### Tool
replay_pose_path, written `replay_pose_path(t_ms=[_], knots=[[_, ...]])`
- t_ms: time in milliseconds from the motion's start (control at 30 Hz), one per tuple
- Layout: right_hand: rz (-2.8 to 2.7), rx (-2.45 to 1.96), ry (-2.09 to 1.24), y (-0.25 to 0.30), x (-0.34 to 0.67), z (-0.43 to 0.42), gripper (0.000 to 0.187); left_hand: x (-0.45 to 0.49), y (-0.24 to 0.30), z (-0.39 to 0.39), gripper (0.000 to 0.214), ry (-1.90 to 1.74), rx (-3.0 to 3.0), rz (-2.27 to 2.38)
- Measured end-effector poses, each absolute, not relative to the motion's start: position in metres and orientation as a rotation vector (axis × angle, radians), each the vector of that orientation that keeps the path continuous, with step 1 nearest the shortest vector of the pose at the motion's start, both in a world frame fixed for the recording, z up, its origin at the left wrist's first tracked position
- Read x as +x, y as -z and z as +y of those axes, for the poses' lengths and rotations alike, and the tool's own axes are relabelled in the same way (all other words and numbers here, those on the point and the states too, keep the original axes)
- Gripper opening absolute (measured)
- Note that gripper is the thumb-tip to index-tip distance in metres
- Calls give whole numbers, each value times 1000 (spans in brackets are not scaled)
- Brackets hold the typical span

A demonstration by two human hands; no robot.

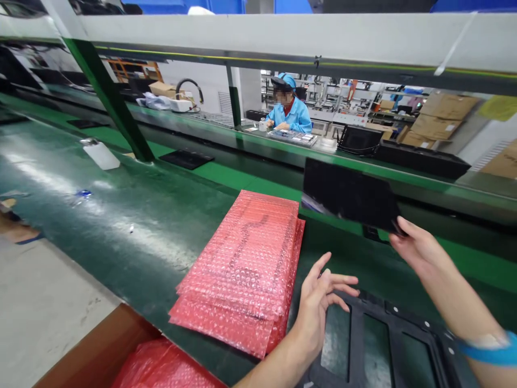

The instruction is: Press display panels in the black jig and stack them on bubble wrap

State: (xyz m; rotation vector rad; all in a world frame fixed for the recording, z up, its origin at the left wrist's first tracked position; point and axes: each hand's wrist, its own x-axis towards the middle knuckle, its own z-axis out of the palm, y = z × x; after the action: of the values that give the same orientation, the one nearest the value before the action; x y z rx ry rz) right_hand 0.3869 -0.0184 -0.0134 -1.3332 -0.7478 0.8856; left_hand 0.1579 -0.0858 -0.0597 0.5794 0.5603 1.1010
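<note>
Panel (347, 194), not yet laid, is being pinched by right fingers (406, 226), three o'clock; left fingers (343, 279) being spread, empty!

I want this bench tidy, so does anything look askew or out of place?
Slightly: the red bubble-wrap bags are stacked unevenly, lower edges sticking out. A small blue item and white bit lie loose on the green bench.

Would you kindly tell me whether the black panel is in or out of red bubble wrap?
Out. The right hand holds the black panel by one corner, and its dark surface shows uncovered.
</note>
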Motion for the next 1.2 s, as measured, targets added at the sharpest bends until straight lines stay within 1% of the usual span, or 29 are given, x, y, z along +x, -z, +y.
replay_pose_path(t_ms=[67,133,200,300,400,533,600,767,933,1000,1067,1133,1200], knots=[[-748,-1331,-919,15,363,24,27,158,62,-84,69,-1046,572,561],[-757,-1375,-930,23,344,61,22,158,67,-82,57,-1017,579,562],[-779,-1460,-921,36,330,87,25,158,71,-82,47,-1000,590,545],[-850,-1648,-868,56,323,106,31,158,78,-83,38,-957,608,475],[-964,-1902,-721,70,333,104,34,162,87,-84,35,-905,620,407],[-1126,-2249,-375,82,358,82,42,173,96,-86,43,-895,598,381],[-1195,-2379,-257,87,366,72,44,175,95,-87,44,-899,590,397],[-1245,-2552,-229,89,378,76,32,165,79,-87,31,-853,654,482],[-1214,-2475,-311,60,408,72,30,157,65,-89,25,-867,878,545],[-1246,-2367,-365,48,421,48,30,154,60,-94,21,-963,1130,577],[-1315,-2238,-425,39,435,7,38,149,54,-100,15,-1183,1418,618],[-1410,-2121,-462,34,449,-46,48,137,49,-106,17,-1472,1654,607],[-1523,-2038,-443,35,465,-107,55,119,45,-107,25,-1722,1835,610]])
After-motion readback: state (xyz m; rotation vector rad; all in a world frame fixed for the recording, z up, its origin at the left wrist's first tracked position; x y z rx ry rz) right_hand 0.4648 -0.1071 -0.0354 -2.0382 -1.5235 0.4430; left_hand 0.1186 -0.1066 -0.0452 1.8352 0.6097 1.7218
